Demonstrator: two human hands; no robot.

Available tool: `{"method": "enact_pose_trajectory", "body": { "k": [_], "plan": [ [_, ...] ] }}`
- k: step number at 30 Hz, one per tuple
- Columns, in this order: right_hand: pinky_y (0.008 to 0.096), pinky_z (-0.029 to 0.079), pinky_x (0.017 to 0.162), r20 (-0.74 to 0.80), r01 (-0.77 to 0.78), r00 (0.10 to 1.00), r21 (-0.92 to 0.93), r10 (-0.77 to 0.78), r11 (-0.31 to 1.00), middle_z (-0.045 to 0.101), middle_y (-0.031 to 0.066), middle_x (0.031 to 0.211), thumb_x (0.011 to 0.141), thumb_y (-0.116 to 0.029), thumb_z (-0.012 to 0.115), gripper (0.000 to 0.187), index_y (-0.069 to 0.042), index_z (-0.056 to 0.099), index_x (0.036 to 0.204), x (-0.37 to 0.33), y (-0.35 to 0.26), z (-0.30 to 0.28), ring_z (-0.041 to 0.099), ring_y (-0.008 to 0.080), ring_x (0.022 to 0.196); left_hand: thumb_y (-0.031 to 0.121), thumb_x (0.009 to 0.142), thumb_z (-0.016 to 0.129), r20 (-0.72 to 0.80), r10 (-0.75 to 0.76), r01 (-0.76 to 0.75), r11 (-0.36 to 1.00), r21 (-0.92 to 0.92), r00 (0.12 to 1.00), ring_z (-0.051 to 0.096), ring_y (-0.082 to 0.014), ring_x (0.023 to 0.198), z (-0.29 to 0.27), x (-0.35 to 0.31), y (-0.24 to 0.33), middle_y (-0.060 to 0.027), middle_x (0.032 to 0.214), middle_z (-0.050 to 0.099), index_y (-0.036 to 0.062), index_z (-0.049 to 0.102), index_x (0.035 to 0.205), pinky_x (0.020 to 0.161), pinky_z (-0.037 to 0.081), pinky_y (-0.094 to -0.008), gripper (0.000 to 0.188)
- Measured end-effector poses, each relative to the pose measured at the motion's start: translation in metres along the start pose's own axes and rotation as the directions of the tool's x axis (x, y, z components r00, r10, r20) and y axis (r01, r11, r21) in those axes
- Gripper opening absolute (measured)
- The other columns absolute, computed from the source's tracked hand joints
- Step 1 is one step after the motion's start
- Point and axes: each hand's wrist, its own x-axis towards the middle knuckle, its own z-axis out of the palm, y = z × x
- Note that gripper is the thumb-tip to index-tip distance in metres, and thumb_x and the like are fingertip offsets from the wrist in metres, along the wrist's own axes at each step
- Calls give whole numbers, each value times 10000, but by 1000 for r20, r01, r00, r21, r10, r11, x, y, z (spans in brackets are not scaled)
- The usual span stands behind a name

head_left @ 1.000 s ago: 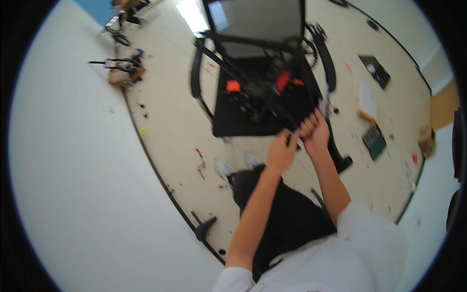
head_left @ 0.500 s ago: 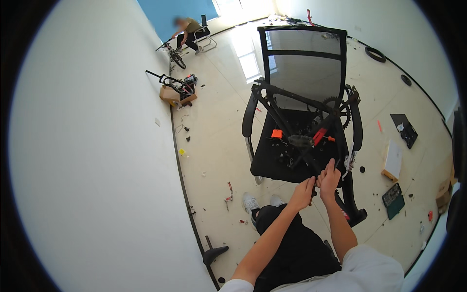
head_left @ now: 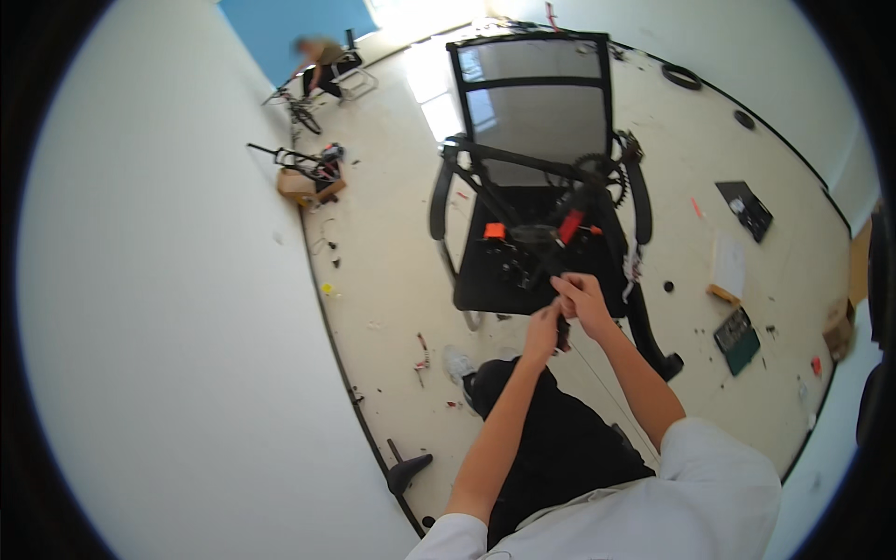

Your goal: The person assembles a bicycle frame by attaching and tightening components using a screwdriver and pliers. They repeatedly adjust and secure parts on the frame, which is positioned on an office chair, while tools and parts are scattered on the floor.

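A black bicycle frame (head_left: pixel 523 161) with a red section lies across the seat of a black office chair (head_left: pixel 534 84). A toothed chainring (head_left: pixel 602 177) is on its right side. At the seat's front edge, my left hand (head_left: pixel 543 331) closes round the dark near end of the frame. Just above and to the right, my right hand (head_left: pixel 582 301) is closed against the same end, its fingers bent; what they pinch is hidden. An orange block (head_left: pixel 495 231) and several small dark parts (head_left: pixel 515 273) lie on the seat beside the frame.
To the left are a saddle (head_left: pixel 409 471) and a carton of bike parts (head_left: pixel 299 185). A white box (head_left: pixel 727 266), a green case (head_left: pixel 739 345) and a tyre (head_left: pixel 681 77) lie right. Far left, a seated person (head_left: pixel 325 65) works by a small bicycle (head_left: pixel 303 114).
My view has shifted, so the chair and frame sit further left and higher. Both hands stay together at the frame's near end; the right hand's fingers have turned leftward.
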Motion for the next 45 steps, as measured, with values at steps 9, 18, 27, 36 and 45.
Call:
{"method": "enact_pose_trajectory", "body": {
  "k": [9,18,27,36,45],
  "plan": [
    [226,154,389,76,-379,909,556,410,740,191,-70,546,974,-463,536,502,-168,317,631,19,3,-26,176,58,431,315,1001,494,-29,113,-106,977,187,993,489,-127,395,0,-7,6,-46,553,512,-11,548,774,405,403,-276,401],
    [235,187,396,-35,-135,986,426,165,895,272,-62,548,965,-194,583,376,-150,355,670,19,4,8,244,54,424,306,1002,448,-178,3,-14,998,-63,984,577,-132,516,4,1,-10,-59,642,573,15,554,819,456,466,-270,360],
    [237,153,399,234,-300,949,455,213,839,234,-74,536,989,-258,509,392,-165,357,640,16,-18,21,205,51,436,263,924,509,-119,-4,22,989,146,993,536,-147,479,-10,7,-12,-65,587,562,-10,578,708,474,412,-296,356],
    [266,104,391,-78,-142,957,717,281,683,153,-61,494,929,-273,530,462,-183,251,571,24,-18,49,135,79,416,302,898,575,-135,-60,75,991,107,989,508,-145,421,-41,11,10,-45,511,533,2,588,610,418,362,-274,416],
    [253,137,402,99,-220,972,705,214,674,177,-64,528,941,-279,505,393,-159,305,624,43,-19,46,167,71,436,229,884,575,-138,-172,127,949,-287,975,498,-151,414,-34,3,28,-55,550,538,34,567,652,396,350,-276,303]
  ]
}}
